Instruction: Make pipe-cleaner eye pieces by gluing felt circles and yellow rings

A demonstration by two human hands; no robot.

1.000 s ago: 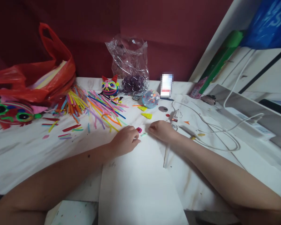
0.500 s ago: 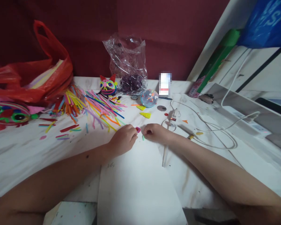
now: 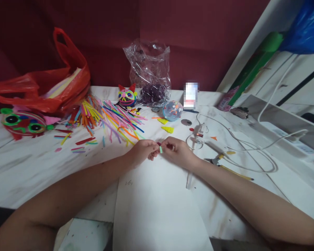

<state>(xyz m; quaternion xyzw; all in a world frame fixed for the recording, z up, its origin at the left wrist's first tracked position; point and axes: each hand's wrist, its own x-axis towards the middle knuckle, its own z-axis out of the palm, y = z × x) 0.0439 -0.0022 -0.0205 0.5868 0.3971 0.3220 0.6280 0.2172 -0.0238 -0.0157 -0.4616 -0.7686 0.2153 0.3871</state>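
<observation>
Over the top end of a white paper sheet [image 3: 157, 209], my two hands meet fingertip to fingertip. A short light-green piece of pipe cleaner [image 3: 161, 150] shows between them, at the pinched fingers of my right hand [image 3: 179, 151]. My left hand [image 3: 143, 151] is closed in a pinch at a small dark pink piece [image 3: 159, 143], mostly covered by the fingers. Whether the two pieces touch cannot be made out. Behind the hands lie yellow fuzzy pieces [image 3: 167, 129] and a clear round container [image 3: 172, 111] with small coloured bits.
Many pipe cleaners [image 3: 120, 120] spread at the left, near a red plastic bag [image 3: 39, 87] and two decorated animal-face balls, one large [image 3: 26, 122], one small [image 3: 127, 96]. A glue gun [image 3: 199, 134], pliers [image 3: 214, 160], a cable [image 3: 264, 169] and a power strip [image 3: 290, 139] lie right.
My hands have come together, and the green piece is now up between the fingertips. The dark pink piece is more covered. The view has shifted a little to the left.
</observation>
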